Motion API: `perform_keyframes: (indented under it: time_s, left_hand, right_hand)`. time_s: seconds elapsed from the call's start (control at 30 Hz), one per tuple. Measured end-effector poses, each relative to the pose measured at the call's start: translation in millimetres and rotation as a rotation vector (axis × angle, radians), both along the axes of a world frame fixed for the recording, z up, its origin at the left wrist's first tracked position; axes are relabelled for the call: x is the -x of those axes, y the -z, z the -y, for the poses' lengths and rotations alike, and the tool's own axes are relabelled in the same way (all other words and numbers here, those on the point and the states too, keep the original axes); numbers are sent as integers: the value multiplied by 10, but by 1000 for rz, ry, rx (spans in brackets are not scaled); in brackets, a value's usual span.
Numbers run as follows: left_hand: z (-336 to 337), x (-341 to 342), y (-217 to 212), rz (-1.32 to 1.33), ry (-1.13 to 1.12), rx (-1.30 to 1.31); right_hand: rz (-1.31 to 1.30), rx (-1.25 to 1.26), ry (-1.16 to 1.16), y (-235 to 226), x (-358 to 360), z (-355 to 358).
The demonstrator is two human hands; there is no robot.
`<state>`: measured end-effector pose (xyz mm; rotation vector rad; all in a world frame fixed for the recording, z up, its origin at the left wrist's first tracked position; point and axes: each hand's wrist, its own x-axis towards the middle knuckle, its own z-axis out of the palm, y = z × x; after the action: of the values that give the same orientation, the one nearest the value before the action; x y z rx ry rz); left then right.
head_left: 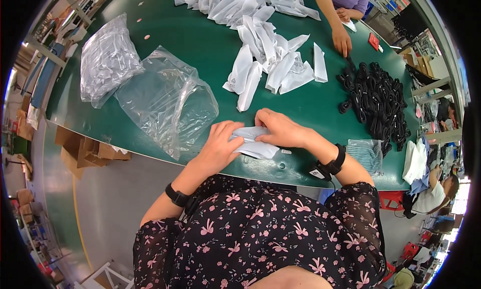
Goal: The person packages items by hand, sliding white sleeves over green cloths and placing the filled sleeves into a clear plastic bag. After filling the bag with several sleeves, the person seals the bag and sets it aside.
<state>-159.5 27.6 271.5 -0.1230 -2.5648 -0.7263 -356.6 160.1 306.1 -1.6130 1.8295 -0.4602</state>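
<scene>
At the near edge of the green table (165,36), my left hand (219,144) is closed on the left end of some white packets (258,149). My right hand (282,129) presses its thumb and fingers onto the same packets from the right. At least two packets lie one over the other there, partly covered by my fingers. Just ahead of my hands is a loose pile of similar white packets (280,68), narrow and creased, some with dark printing. A small pale tag (286,151) rests beside my right hand.
An unfilled clear plastic bag (168,96) spreads to my left, with a stuffed clear bag (107,58) behind it. Bundled black cables (378,101) are heaped at right, where a co-worker's hand (341,41) reaches in. A striped pouch (365,155) sits near the front edge.
</scene>
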Motion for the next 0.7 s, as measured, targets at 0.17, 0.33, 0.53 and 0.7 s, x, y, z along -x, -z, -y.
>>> perform_keyframes:
  time_s: [0.17, 0.33, 0.53, 0.7]
  left_hand:
    - [1, -16, 116, 25, -48, -81]
    - [29, 4, 188, 1, -60, -247]
    - [8, 31, 83, 62, -49, -23]
    - [-11, 59, 138, 92, 6, -31]
  right_hand:
    - [-71, 170, 10, 137, -19, -63]
    - [-110, 239, 5, 193, -33, -88]
    - [94, 281, -130, -40, 240, 67]
    - [-252, 732, 94, 83, 553, 580]
